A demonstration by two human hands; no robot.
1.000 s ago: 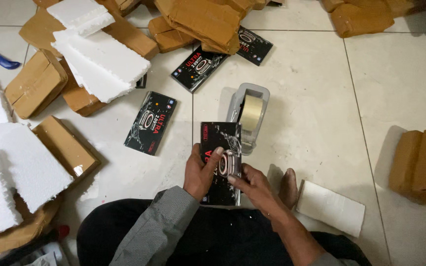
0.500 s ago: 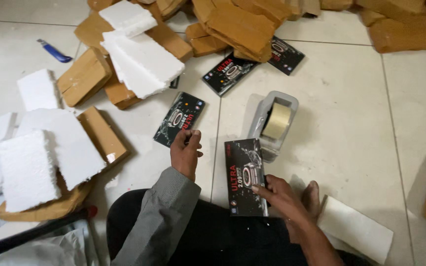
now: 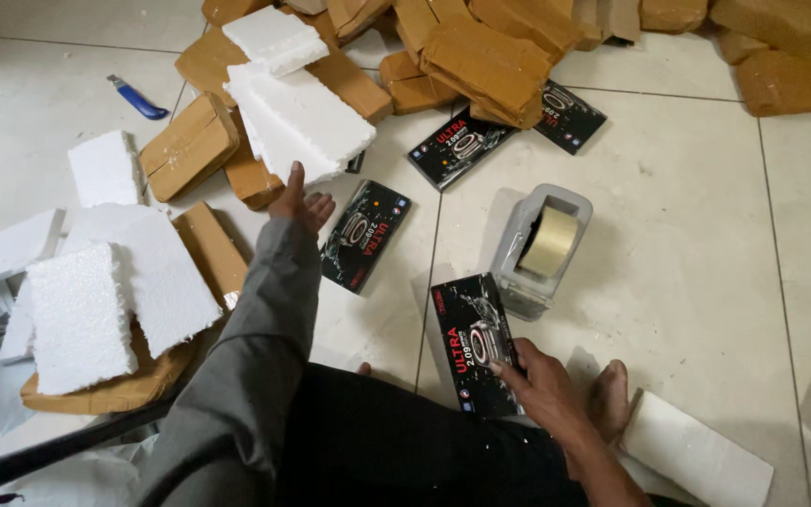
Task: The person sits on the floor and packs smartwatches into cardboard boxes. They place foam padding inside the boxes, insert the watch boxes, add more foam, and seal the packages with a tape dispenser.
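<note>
On the tiled floor by your knee, your right hand (image 3: 544,387) presses flat on a black printed box (image 3: 474,343), fingers spread, not clenched. Your left hand (image 3: 300,200) reaches out open (grip released), touching a white foam slab (image 3: 298,122) beside another black box (image 3: 365,234); a tape dispenser (image 3: 543,248) stands near.

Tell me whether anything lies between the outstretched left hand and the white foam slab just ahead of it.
Nothing visible does. The left hand reaches, fingers spread, right at the near edge of the foam slab; only bare floor tile shows beside them. Actual contact cannot be judged.
</note>
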